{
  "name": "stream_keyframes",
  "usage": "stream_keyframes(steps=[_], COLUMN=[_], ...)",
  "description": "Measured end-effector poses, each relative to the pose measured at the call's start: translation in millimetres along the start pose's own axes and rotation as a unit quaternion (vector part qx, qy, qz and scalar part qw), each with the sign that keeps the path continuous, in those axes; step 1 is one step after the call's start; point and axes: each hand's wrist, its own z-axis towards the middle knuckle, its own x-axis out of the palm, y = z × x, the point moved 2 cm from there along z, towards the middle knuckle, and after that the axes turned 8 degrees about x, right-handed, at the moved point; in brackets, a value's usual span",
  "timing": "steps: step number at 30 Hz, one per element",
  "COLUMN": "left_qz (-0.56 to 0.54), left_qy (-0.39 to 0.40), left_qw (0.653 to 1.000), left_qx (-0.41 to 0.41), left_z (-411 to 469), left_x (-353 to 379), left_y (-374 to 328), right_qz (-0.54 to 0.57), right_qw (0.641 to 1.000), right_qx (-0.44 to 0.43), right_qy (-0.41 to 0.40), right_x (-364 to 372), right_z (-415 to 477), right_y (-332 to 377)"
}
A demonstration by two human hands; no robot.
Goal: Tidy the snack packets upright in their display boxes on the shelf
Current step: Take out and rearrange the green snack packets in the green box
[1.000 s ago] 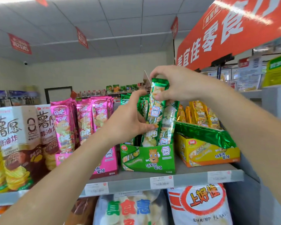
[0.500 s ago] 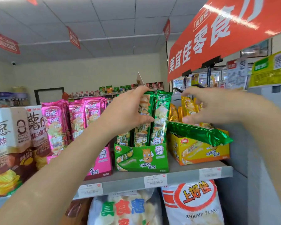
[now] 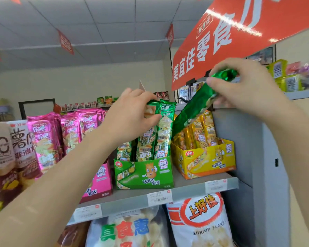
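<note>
Pinching the stray green packet (image 3: 193, 111), your right hand (image 3: 248, 90) held it tilted over the yellow box (image 3: 209, 161); your left hand (image 3: 128, 118) gripped the upright packets (image 3: 163, 132) in the green box (image 3: 144, 173), likely steadying them.

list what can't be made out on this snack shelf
Head view only.
1. Price tags: print too small and blurred.
2. Pink display box: partly hidden by the left forearm.
3. Tilted green packet: upper end partly covered by the right hand.
4. Shrimp flakes bag: cut off by the bottom edge.
</note>
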Motion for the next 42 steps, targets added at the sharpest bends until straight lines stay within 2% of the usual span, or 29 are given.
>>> stream_keyframes(steps=[2, 5, 7, 10, 11, 13, 15, 17, 19, 24, 29, 31, 33, 35, 36, 37, 39, 41, 42], left_qz=[-0.015, -0.016, 0.01, 0.061, 0.07, 0.06, 0.028, 0.01, -0.015, -0.111, -0.199, -0.263, -0.389, -0.469, -0.459, -0.42, -0.359, -0.378, -0.398], left_qy=[0.005, 0.04, 0.106, 0.231, 0.266, 0.3, 0.274, 0.212, 0.173, 0.147, 0.152, 0.103, 0.057, 0.095, 0.117, 0.123, 0.07, 0.008, -0.01], left_qw=[1.0, 0.998, 0.993, 0.97, 0.96, 0.951, 0.961, 0.977, 0.985, 0.983, 0.964, 0.956, 0.916, 0.875, 0.879, 0.898, 0.929, 0.924, 0.916], left_qx=[0.011, 0.037, 0.057, 0.054, 0.049, 0.041, 0.03, 0.027, 0.022, -0.016, -0.083, -0.078, -0.08, -0.074, -0.063, -0.048, -0.046, -0.054, -0.056], left_z=[6, 26, 45, 68, 74, 79, 77, 73, 66, 55, 47, 43, 37, 29, 25, 24, 25, 25, 23], left_x=[0, -2, 3, 14, 16, 16, 14, 14, 14, 12, 3, -9, -18, -20, -19, -17, -12, -9, -6], left_y=[-2, -9, -15, -16, -13, -7, -1, 6, 12, 27, 24, 16, 14, 14, 13, 12, 13, 14, 15], right_qz=[0.016, 0.053, 0.113, 0.164, 0.163, 0.157, 0.163, 0.168, 0.141, 0.064, -0.059, -0.07, -0.056, -0.028, -0.014, 0.004, 0.078, 0.155, 0.158], right_qw=[0.999, 0.997, 0.994, 0.974, 0.97, 0.977, 0.983, 0.983, 0.988, 0.994, 0.988, 0.987, 0.989, 0.991, 0.992, 0.992, 0.99, 0.983, 0.984], right_qx=[-0.031, -0.033, -0.007, 0.023, 0.011, -0.022, -0.044, -0.052, -0.056, -0.074, -0.116, -0.114, -0.105, -0.089, -0.084, -0.082, -0.073, -0.04, -0.023], right_qy=[-0.034, -0.046, 0.001, 0.157, 0.179, 0.144, 0.075, 0.044, 0.044, 0.055, 0.08, 0.088, 0.092, 0.091, 0.091, 0.092, 0.097, 0.091, 0.08], right_x=[-5, -3, -2, -5, -7, -10, -9, -2, 9, 36, 58, 63, 68, 71, 73, 74, 75, 72, 70], right_z=[8, 17, 19, 14, 13, 12, 13, 16, 19, 27, 33, 35, 38, 38, 37, 35, 30, 22, 14], right_y=[7, 8, 8, 7, 7, 8, 13, 19, 27, 38, 48, 52, 53, 52, 52, 53, 50, 37, 27])
